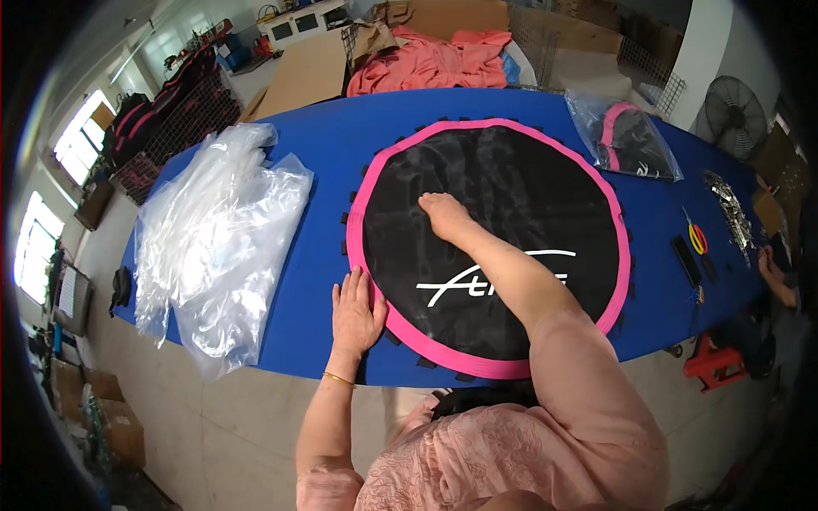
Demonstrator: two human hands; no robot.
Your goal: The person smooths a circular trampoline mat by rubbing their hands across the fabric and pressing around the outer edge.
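A round black trampoline mat [511, 196] with a pink border, black tabs round its edge and a white printed logo lies flat on the blue table. My left hand [356, 317] rests palm down at the mat's lower left edge, fingers stretched out and touching the pink border. Across the mat reaches my right arm, covering part of the logo. On the black fabric, left of its middle, my right hand [445, 217] lies with its fingers curled in. Whatever those fingers may hold is hidden.
Clear plastic bags [230, 247] are heaped at the table's left. A bagged pink-edged mat [626, 140] lies at the back right. Scissors [699, 239], a black object [685, 259] and small metal parts [731, 209] are at right, near another person's hand [774, 271]. A red stool [714, 364] stands below.
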